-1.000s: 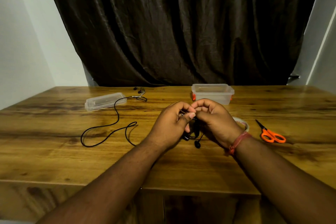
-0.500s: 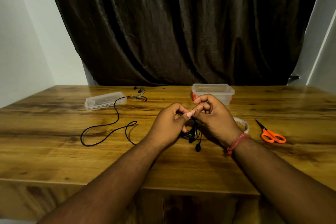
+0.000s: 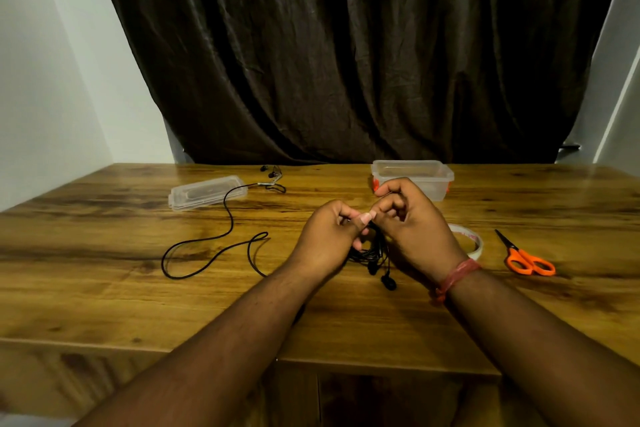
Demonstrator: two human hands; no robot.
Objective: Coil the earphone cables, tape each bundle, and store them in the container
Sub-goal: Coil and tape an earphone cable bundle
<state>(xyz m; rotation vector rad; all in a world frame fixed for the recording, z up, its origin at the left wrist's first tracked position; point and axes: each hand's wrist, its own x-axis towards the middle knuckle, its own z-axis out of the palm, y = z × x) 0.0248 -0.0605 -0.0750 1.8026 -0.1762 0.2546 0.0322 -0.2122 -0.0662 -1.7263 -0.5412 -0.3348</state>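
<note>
- The lid (image 3: 207, 192) of clear plastic is lying flat on the counter (image 3: 104, 288), far to the left of the grip and farther from the person.
- The loose earphone cable (image 3: 227, 218), black and uncoiled, is trailing in open curves from its earbuds (image 3: 272, 173) near the curtain (image 3: 346, 45) down toward the left forearm, well to the left of the grip.
- The left hand (image 3: 325, 239) is reaching in from the lower left, its fingers curling inward and its thumb pointing right, pinching the top of the coiled earphone bundle (image 3: 372, 253).
- That bundle, a tangle of thin black loops, is hanging directly below the grip, between the two hands, with two earbuds dangling just beneath it near the counter.
- The right hand (image 3: 412, 222) is coming in from the lower right with a red band on its wrist, its fingers curling and meeting the left thumb at the top of the bundle; whatever small thing it is pinching is too small to make out.
- The container (image 3: 415, 177), clear and uncovered, is standing just behind the right hand.
- The tape roll (image 3: 471, 241) is lying just to the right of the right wrist, partly hidden by it.
- The orange-handled scissors (image 3: 526, 258) are lying farther right, apart from the tape.
</note>
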